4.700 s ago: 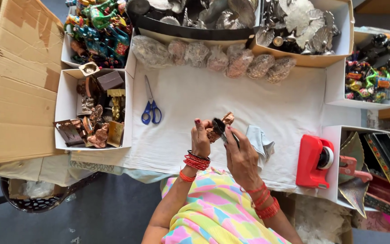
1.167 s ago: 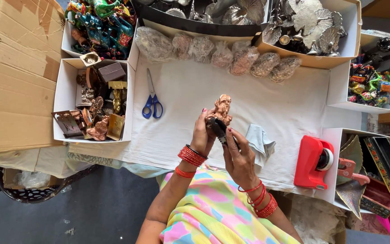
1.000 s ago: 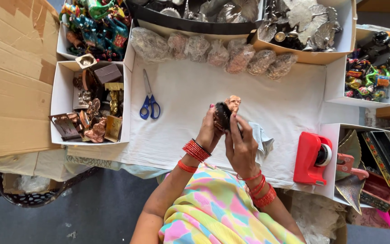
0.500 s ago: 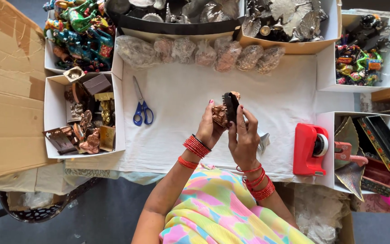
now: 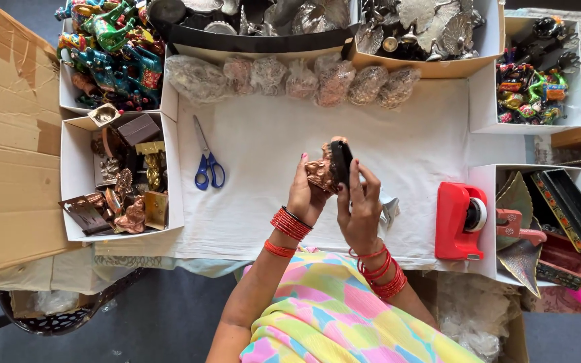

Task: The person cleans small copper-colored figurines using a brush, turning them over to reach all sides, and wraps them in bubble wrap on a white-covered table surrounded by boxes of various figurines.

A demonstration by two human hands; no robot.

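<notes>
Head view: white cloth-covered table (image 5: 270, 202), ringed by open white cardboard boxes of trinkets (image 5: 75, 222). Red tape dispenser (image 5: 458, 218) off to the right, blue-handled scissors (image 5: 206, 165) to the left, both untouched. Small coppery metal figurine (image 5: 319, 173) clasped in left hand (image 5: 304, 191), raised above mid-cloth. Black round base (image 5: 341, 161), a second ago down low under the figurine, now turned up and pressed against its side by right hand (image 5: 360, 208), fingers closed on it.

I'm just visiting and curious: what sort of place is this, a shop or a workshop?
Probably a small packing or craft bench for decorative figurines. Open boxes of painted figurines and metal ornaments ring the white cloth, with a red tape dispenser and scissors at hand.
</notes>
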